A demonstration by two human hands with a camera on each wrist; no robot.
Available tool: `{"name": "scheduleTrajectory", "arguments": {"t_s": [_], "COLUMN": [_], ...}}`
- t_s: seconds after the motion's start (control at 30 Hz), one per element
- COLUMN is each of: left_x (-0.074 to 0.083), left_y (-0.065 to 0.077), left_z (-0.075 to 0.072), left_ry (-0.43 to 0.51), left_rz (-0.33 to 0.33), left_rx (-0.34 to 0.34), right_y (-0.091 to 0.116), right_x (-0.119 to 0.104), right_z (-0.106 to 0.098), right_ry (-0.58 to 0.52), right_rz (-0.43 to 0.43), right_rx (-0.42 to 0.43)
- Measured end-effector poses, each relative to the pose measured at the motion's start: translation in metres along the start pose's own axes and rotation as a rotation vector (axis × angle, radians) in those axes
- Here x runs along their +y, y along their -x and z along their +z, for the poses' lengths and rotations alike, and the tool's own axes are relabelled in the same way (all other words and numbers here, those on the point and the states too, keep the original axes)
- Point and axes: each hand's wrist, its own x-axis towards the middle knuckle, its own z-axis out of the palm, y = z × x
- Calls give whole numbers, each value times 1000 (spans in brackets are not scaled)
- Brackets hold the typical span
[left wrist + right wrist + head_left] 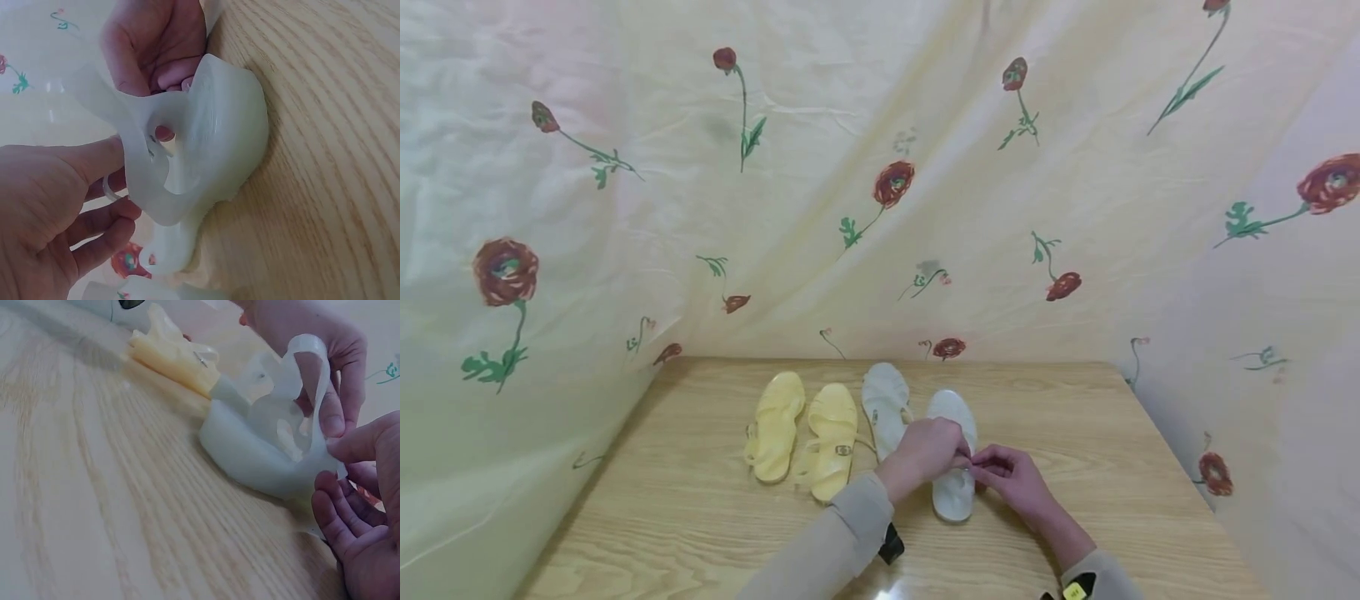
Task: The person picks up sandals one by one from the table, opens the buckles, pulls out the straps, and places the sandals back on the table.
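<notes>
A white jelly sandal lies sole-down on the wooden table, its toe pointing away from me. My left hand reaches across it and pinches its ankle strap near the outer side. From the right, my right hand grips the same strap with thumb and fingertips, the two hands meeting there. In the right wrist view the strap loops up over the heel cup, with the fingertips at its lower end. The buckle is hidden behind the fingers. The other white sandal lies just left, partly behind my left hand.
Two yellow jelly sandals, one further left and one nearer, lie left of the white pair. A flower-printed cloth hangs behind and at both sides of the wooden table.
</notes>
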Motion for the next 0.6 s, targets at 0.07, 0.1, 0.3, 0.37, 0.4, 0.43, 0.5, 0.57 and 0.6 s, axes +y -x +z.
{"name": "scheduleTrajectory", "arguments": {"t_s": [0.07, 0.1, 0.3, 0.37, 0.4, 0.43, 0.5, 0.57, 0.6], "left_x": [-2, -2, -3, -3, -2, -2, -3, -4, -5], "left_y": [0, 0, 1, 2, 2, 3, 4, 4, 4], "left_z": [3, 3, 4, 3, 3, 2, 2, 2, 3], "left_ry": [10, 14, 2, 3, 9, 16, 41, 61, 73], "left_rz": [7, 9, -2, -14, -23, -28, -35, -45, -50], "left_rx": [14, 18, 30, 31, 27, 27, 24, 14, 8], "right_y": [0, 1, 2, 2, 2, 2, 3, 3, 3], "right_x": [-2, -3, -6, -4, -2, 0, 1, 1, 1], "right_z": [-1, -2, -1, -3, -5, -6, -8, -7, -6], "right_ry": [-15, -19, -115, -173, -194, -218, -249, -253, -249], "right_rz": [3, 4, 110, 134, 129, 124, 114, 103, 105], "right_rx": [-21, -22, 33, 31, 16, 3, -9, -12, -9]}}
